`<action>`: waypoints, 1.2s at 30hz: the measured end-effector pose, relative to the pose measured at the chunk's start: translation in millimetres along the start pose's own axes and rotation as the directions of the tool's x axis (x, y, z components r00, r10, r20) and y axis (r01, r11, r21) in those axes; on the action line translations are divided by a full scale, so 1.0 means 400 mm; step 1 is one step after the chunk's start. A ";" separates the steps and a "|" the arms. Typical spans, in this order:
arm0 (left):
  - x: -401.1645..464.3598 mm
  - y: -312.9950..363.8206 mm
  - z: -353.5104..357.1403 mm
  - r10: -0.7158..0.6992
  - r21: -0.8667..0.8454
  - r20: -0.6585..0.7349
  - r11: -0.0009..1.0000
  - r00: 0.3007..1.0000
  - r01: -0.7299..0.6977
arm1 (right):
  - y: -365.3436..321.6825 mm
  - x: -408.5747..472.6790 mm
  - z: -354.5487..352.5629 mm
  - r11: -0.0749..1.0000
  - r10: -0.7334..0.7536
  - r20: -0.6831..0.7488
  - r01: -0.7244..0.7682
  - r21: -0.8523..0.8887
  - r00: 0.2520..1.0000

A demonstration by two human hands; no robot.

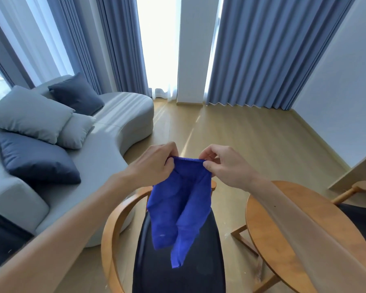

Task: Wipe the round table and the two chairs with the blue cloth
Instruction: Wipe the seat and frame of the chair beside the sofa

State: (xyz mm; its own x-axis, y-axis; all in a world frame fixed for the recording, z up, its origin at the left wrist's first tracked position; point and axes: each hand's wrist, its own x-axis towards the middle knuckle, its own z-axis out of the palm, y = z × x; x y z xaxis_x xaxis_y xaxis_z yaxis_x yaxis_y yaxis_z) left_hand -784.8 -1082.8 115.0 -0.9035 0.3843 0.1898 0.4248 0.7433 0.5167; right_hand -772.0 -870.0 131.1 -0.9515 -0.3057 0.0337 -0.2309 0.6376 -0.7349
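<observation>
Left hand (154, 163) and right hand (224, 166) pinching top edge of blue cloth (178, 208), cloth hanging below them over dark-seated wooden chair (114, 229), round table (266, 229) under right forearm

no writing, label, brand mark, number or sign can be read anywhere in the view.
</observation>
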 end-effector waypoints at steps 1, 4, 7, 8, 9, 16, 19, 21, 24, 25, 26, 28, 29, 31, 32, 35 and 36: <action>0.003 0.000 -0.009 0.013 0.007 0.020 1.000 1.000 -0.013 | 0.003 -0.001 0.002 1.000 0.012 0.012 -0.012 0.009 1.000; 0.014 0.002 -0.034 0.032 0.065 0.093 0.997 0.995 -0.038 | 0.009 0.000 0.019 1.000 0.016 0.022 -0.016 -0.009 1.000; 0.014 -0.004 -0.054 0.042 0.091 0.091 0.995 0.995 -0.050 | 0.003 0.002 0.026 0.997 -0.042 0.001 0.042 -0.072 0.999; 0.013 -0.006 -0.059 0.051 0.084 0.062 0.995 0.997 -0.056 | -0.002 0.001 0.023 0.994 -0.070 -0.012 0.069 -0.086 0.997; 0.011 -0.007 -0.064 0.060 0.072 0.027 0.995 0.998 -0.062 | -0.007 0.001 0.019 0.990 -0.102 -0.032 0.098 -0.104 0.994; 0.050 0.039 -0.135 0.176 0.102 -0.192 0.982 0.965 -0.158 | -0.059 0.017 -0.061 0.932 -0.303 -0.211 0.243 -0.268 0.929; 0.078 0.073 -0.179 0.273 0.135 -0.246 0.960 0.930 -0.246 | -0.087 0.028 -0.109 0.916 -0.364 -0.280 0.288 -0.279 0.888; 0.086 0.086 -0.186 0.273 0.142 -0.235 0.959 0.933 -0.245 | -0.093 0.030 -0.124 0.911 -0.376 -0.278 0.299 -0.282 0.884; 0.080 0.101 -0.174 0.265 0.161 -0.262 0.960 0.928 -0.229 | -0.080 0.022 -0.119 0.925 -0.347 -0.288 0.275 -0.261 0.893; 0.081 0.109 -0.173 0.267 0.147 -0.274 0.961 0.924 -0.235 | -0.074 0.021 -0.119 0.932 -0.334 -0.304 0.266 -0.246 0.892; 0.084 0.120 -0.175 0.257 0.118 -0.278 0.965 0.925 -0.233 | -0.070 0.019 -0.122 0.938 -0.323 -0.318 0.259 -0.229 0.891; 0.093 0.140 -0.186 0.216 0.060 -0.256 0.976 0.942 -0.207 | -0.068 0.017 -0.133 0.948 -0.304 -0.337 0.246 -0.203 0.891; 0.099 0.147 -0.191 0.197 0.045 -0.240 0.980 0.950 -0.192 | -0.069 0.016 -0.138 0.951 -0.294 -0.337 0.240 -0.195 0.894; 0.105 0.154 -0.195 0.176 0.041 -0.214 0.984 0.961 -0.171 | -0.069 0.014 -0.145 0.954 -0.281 -0.320 0.228 -0.194 0.905; 0.107 0.154 -0.194 0.169 0.043 -0.201 0.986 0.965 -0.163 | -0.069 0.012 -0.146 0.954 -0.280 -0.314 0.225 -0.198 0.907; 0.107 0.146 -0.192 0.123 0.072 -0.107 0.991 0.987 -0.115 | -0.071 0.009 -0.142 0.951 -0.294 -0.347 0.237 -0.197 0.891; 0.107 0.140 -0.189 0.111 0.098 -0.063 0.990 0.992 -0.104 | -0.073 0.009 -0.139 0.952 -0.298 -0.372 0.244 -0.185 0.879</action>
State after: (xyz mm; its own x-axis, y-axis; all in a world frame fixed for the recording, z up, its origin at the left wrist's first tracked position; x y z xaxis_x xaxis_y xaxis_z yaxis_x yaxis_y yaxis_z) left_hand -804.0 -1066.2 215.3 -0.8527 0.4290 0.2980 0.5202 0.7493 0.4098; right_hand -780.2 -850.5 190.2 -0.8435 -0.1958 0.5001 -0.4897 0.6629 -0.5664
